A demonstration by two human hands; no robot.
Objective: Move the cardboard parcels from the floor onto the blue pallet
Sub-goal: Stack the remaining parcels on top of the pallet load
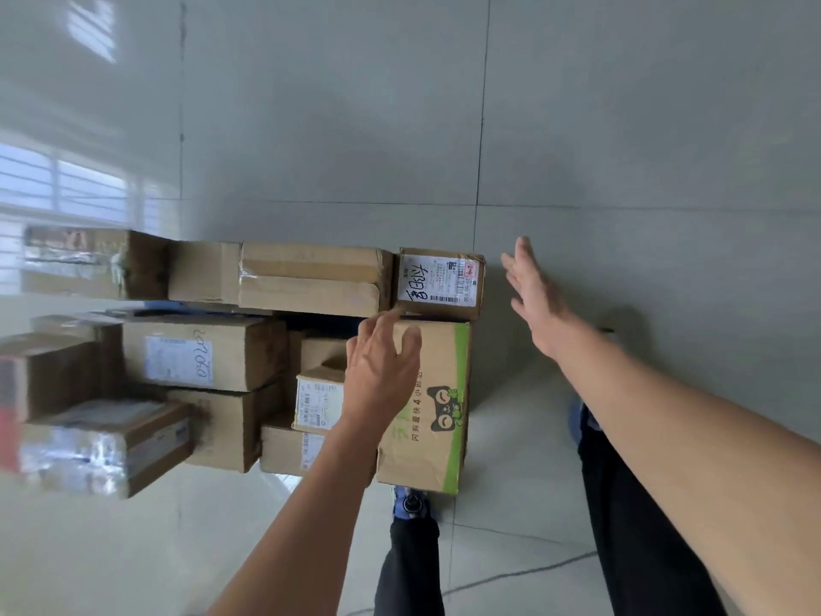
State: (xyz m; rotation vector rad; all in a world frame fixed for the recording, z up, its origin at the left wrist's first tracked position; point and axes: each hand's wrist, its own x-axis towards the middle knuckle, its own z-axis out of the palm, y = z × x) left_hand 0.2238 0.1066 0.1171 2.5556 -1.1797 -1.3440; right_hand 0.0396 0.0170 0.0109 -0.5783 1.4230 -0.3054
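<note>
Nearest the bottom edge of the frame, my dark-trousered legs and one blue shoe (411, 504) stand on the pale grey tiled floor (622, 148).

Centre: my left hand (382, 371) lies over the tall brown cardboard carton with a green stripe and black cat logo (428, 437). The fingers are loosely bent and closed round nothing, the forefinger reaching toward the carton's far edge. Centre right: my right hand (535, 295) hangs over bare floor, fingers straight and spread, holding nothing.

The striped carton stands at the right end of the stack. Its long axis runs from the bottom toward the top of the frame, the stripe follows its right edge, and the print reads sideways. Beyond it sits a small brown box with a white shipping label (440, 282). Left of that lies a long flat taped brown carton (311, 277), its long axis left to right. A thin blue strip (155, 312), probably the pallet, shows between rows; the rest is hidden.

Step, as I judge it: seating the striped carton. Push with a flat palm until it is flush with the labelled box, leaving no overhang on the right.
</note>
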